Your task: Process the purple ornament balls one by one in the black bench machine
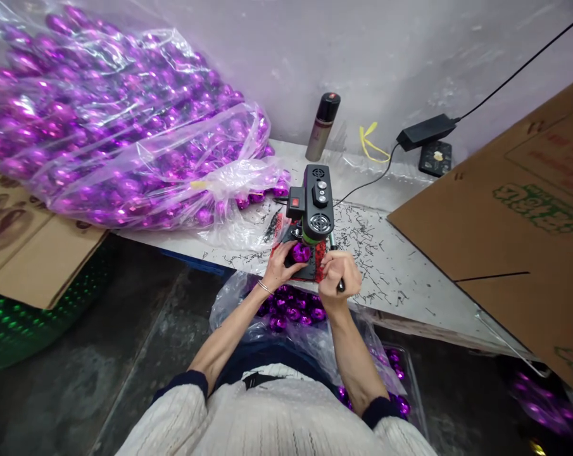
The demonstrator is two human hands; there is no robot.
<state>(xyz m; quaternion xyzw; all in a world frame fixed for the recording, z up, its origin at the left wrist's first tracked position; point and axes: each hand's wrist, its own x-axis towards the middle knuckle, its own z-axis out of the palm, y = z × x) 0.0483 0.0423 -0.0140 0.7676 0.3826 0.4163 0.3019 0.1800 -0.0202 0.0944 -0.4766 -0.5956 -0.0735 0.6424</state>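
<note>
A shiny purple bauble (301, 253) rests on the dark base of a small black bench machine (318, 199), just below its rounded head. My left hand (280, 265) has thumb and fingers curled round the bauble from the left. To the right of the base, my right hand (342, 273) is closed in a fist round a black-ended lever handle (340, 286); most of the handle is hidden by the fingers. A red rocker switch (295, 202) shows on the machine's left side.
A large clear bag (125, 126) of purple baubles fills the left. An open bag of baubles (293, 308) sits at my lap. Behind the machine stands a spray can (323, 126), with a power adapter (428, 131) farther right. Cardboard boxes (514, 209) border the right; black scraps litter the table (409, 266).
</note>
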